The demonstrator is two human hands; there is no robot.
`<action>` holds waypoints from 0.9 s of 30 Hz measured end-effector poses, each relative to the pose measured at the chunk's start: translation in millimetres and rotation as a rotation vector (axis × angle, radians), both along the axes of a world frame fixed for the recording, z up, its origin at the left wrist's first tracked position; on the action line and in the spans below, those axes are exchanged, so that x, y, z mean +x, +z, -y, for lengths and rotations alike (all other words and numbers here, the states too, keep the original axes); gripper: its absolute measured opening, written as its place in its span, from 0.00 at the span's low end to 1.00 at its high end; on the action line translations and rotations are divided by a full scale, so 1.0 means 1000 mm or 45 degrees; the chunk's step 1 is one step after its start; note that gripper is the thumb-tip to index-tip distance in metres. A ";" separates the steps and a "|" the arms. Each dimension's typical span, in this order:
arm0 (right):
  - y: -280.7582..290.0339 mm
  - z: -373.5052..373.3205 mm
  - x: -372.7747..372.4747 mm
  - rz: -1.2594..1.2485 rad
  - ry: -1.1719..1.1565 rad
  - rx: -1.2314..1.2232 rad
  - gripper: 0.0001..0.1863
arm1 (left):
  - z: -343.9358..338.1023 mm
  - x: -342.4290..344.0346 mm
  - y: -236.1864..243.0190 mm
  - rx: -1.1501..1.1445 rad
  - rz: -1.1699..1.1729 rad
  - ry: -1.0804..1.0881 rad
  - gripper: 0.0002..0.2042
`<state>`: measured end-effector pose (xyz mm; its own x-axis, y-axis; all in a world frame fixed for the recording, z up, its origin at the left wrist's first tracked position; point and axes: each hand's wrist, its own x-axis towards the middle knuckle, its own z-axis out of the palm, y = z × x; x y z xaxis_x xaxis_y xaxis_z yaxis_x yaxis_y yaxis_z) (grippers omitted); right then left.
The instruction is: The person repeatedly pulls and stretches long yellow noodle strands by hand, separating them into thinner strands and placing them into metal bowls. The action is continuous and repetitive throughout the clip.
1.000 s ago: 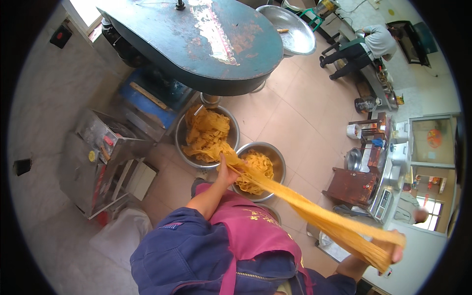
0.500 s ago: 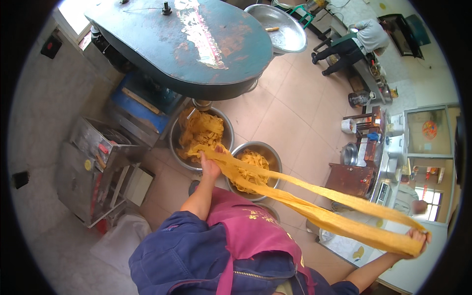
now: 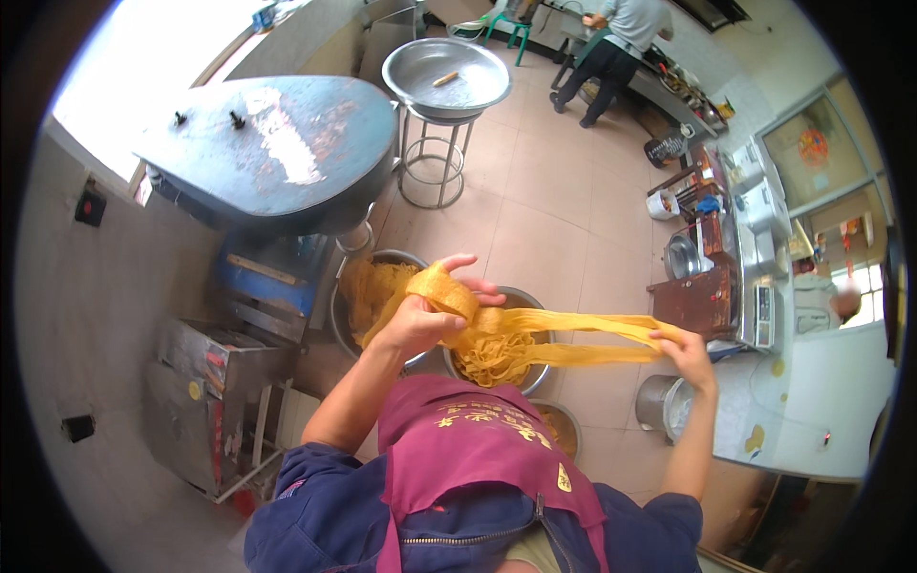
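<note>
Nearest, along the lower edge: navy zip jacket [image 3: 325,497] under a maroon cloth apron [image 3: 449,454] with yellow lettering. Above it, left hand [image 3: 435,310] at frame centre, palm turned up, fingers spread; a long, flat yellow dough-like band [image 3: 597,356] is looped over it between thumb and fingers. Right hand [image 3: 690,361], right of centre, is closed around the folded far end of the same band, which spans the gap in two strands, upper and lower, with a narrow opening between. Beneath the band, just right of centre, a round steel basin [image 3: 543,374] holds a tangle of yellow strips [image 3: 492,358]. Beside it, left of centre, a second round steel basin [image 3: 336,325] holds wider yellow sheets [image 3: 374,286]; partly hidden behind left hand and forearm. Lower, right of the apron, a smaller metal basin [image 3: 575,435], mostly covered. Left side: grey metal cabinet-like unit [image 3: 186,411], worn surface. Right side: white-topped counter [image 3: 812,430], with a cylindrical metal pot [image 3: 654,401] at its near left edge. Upper left, a machine with a flat, rounded blue-green metal top [image 3: 344,124], paint scraped in a pale streak. Top centre, wide shallow silver basin [image 3: 415,91] on a round metal stand [image 3: 457,153]; short wooden stick [image 3: 446,79] inside. Farthest, top right, a co-worker [image 3: 616,57], grey top and dark trousers, stands at a work surface.
</note>
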<state>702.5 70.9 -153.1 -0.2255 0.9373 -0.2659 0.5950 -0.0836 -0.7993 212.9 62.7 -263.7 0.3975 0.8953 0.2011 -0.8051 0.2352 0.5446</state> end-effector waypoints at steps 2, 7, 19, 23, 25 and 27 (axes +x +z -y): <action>-0.067 -0.004 0.033 0.183 -0.021 -0.054 0.16 | -0.009 0.017 0.044 0.083 -0.048 -0.051 0.44; -0.124 -0.002 -0.011 0.181 0.045 0.206 0.37 | -0.029 0.075 0.119 0.174 -0.154 -0.179 0.44; -0.005 0.008 -0.036 -1.044 0.161 -0.261 0.16 | -0.039 0.100 0.109 0.388 -1.323 -0.415 0.13; -0.023 0.026 0.044 -1.841 -0.045 -0.025 0.19 | 0.000 0.032 0.066 -0.006 -0.858 -0.306 0.11; -0.037 0.027 0.085 -2.226 -0.311 0.068 0.20 | 0.013 -0.009 0.030 -0.099 -0.628 0.025 0.14; -0.049 0.030 0.131 -2.464 -0.326 0.217 0.21 | 0.014 -0.040 0.022 0.033 -0.454 0.248 0.16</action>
<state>833.5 41.0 -201.9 0.0686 0.9747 0.2126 -0.9573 0.1243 -0.2610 172.9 48.7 -242.1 0.2699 0.9572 0.1047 -0.5927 0.0794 0.8015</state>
